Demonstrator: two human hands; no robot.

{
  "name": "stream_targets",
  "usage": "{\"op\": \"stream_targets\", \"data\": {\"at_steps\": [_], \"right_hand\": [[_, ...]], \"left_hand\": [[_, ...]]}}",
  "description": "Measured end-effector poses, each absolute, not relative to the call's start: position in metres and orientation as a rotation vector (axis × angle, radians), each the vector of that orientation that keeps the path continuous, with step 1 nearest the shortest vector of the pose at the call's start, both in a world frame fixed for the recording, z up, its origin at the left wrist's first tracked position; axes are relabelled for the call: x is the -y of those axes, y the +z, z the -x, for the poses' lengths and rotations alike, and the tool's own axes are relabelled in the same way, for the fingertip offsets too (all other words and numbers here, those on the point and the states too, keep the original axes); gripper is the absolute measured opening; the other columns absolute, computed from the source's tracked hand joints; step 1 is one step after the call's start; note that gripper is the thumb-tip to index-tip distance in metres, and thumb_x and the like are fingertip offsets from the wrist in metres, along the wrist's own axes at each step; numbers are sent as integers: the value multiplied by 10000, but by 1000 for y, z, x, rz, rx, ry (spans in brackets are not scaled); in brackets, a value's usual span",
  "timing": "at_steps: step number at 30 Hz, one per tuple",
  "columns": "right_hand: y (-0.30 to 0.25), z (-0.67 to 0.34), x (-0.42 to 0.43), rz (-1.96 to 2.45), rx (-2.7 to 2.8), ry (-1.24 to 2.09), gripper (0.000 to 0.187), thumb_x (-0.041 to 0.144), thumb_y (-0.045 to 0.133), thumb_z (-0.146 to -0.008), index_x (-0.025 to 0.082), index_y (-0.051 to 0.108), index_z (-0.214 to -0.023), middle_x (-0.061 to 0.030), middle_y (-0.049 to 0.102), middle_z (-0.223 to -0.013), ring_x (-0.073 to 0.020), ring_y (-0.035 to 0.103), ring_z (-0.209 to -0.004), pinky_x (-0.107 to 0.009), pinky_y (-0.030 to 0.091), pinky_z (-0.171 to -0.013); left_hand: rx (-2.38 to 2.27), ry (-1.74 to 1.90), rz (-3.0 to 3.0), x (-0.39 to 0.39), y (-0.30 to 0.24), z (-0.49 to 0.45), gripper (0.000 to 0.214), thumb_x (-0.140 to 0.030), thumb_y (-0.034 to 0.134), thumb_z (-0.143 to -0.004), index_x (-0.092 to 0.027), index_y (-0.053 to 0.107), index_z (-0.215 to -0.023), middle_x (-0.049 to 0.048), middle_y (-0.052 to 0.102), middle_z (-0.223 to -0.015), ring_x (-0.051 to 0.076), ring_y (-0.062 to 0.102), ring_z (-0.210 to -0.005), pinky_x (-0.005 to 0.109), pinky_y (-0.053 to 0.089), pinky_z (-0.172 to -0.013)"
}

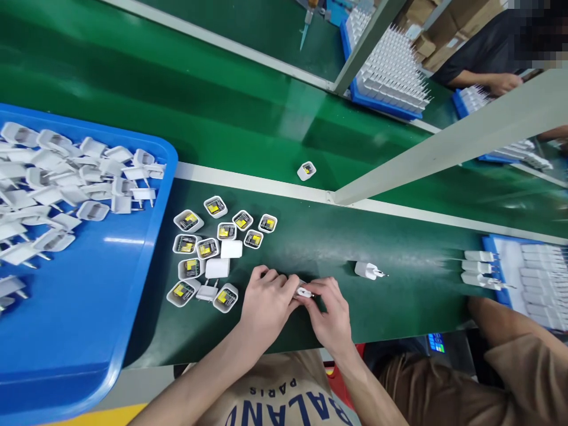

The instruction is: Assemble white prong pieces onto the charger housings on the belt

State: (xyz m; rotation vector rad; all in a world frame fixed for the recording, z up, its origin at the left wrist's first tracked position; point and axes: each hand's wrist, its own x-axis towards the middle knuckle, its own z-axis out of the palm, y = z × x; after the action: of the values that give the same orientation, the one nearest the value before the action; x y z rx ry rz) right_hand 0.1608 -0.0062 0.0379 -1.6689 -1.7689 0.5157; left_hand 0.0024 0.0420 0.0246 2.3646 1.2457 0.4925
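Note:
My left hand (270, 299) and my right hand (329, 310) meet low over the green bench, fingers closed round one small white charger (304, 292). Much of that charger is hidden by my fingers; a white end with a pin shows between them. Left of my hands stand several open white charger housings (207, 248) with yellow and dark parts inside. Among them are white blocks with plain faces up (217, 268) and a plug piece with two pins (207, 290). To the right, a single white charger (366, 270) lies with its pins pointing right.
A blue tray (153, 236) heaped with white plug pieces (48, 183) fills the left. One open housing (306, 171) sits on the green conveyor belt (248, 130) behind a pale rail. A slanted post (426, 151) stands right. A co-worker's arm (506, 322) is beside a tray of chargers (541, 284).

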Motion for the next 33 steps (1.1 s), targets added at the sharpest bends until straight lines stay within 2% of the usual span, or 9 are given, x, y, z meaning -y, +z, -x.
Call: {"op": "stream_targets", "data": {"at_steps": [9,16,18,20,22,24,26,29,33], "right_hand": [[37,-158,6,1687,1828,452,82,165,629,-991,246,642,-987,-21,675,-879,-189,594,-804,-367,478,-753],[38,-152,8,1761,1996,366,205,145,484,-1036,243,615,-913,-31,649,-859,-209,504,-770,-373,395,-706],[36,-155,4,1777,2034,337,203,179,478,-1051,236,604,-902,-32,656,-871,-209,511,-781,-368,390,-716],[34,-166,-3,1838,2058,266,207,232,473,-1065,231,603,-904,-36,661,-878,-212,533,-804,-362,404,-746],[35,-187,-10,1911,2055,149,242,296,447,-1080,225,606,-913,-51,652,-860,-226,546,-812,-363,417,-758],[44,-213,-18,1983,2043,2,319,407,415,-1087,214,617,-932,-74,632,-842,-251,540,-793,-377,422,-739],[61,-235,-28,2037,2024,-159,438,567,412,-1058,193,634,-1006,-109,626,-883,-281,545,-804,-399,435,-731],[92,-240,-59,2024,2035,-264,566,657,433,-1020,159,600,-1232,-163,626,-1058,-313,590,-936,-423,482,-807],[110,-202,-146,2188,2316,-276,469,418,404,-1074,127,498,-1429,-232,595,-1285,-325,586,-1148,-428,460,-949]], "left_hand": [[-1232,522,-2362,-44,25,-2,150,-129,688,-849,-230,579,-830,-23,656,-669,204,603,-687,404,386,-825],[-1218,516,-2372,-43,24,-2,147,-146,692,-875,-219,576,-820,-22,636,-662,209,597,-678,402,412,-796],[-1217,489,-2387,-43,24,-1,119,-179,719,-883,-208,605,-870,-9,655,-699,219,613,-703,403,431,-786],[-1199,483,-2418,-42,27,1,182,-235,766,-873,-182,639,-993,33,700,-818,245,646,-795,418,459,-821],[-1185,524,-2451,-40,31,7,382,-287,808,-846,-150,633,-1157,100,719,-1029,293,658,-968,456,480,-909],[-1198,585,-2470,-34,36,16,495,-313,801,-852,-140,600,-1269,148,675,-1230,342,617,-1152,501,473,-1001],[-1238,624,-2485,-26,37,28,487,-310,738,-903,-145,576,-1331,167,625,-1342,369,564,-1265,529,469,-1040],[-1363,643,-2562,-12,31,42,367,-180,592,-965,-119,590,-1327,191,633,-1334,366,585,-1247,514,513,-978],[-1486,685,-2703,-3,22,48,454,80,407,-885,-99,653,-1223,154,721,-1156,281,683,-1042,440,544,-914]]}}
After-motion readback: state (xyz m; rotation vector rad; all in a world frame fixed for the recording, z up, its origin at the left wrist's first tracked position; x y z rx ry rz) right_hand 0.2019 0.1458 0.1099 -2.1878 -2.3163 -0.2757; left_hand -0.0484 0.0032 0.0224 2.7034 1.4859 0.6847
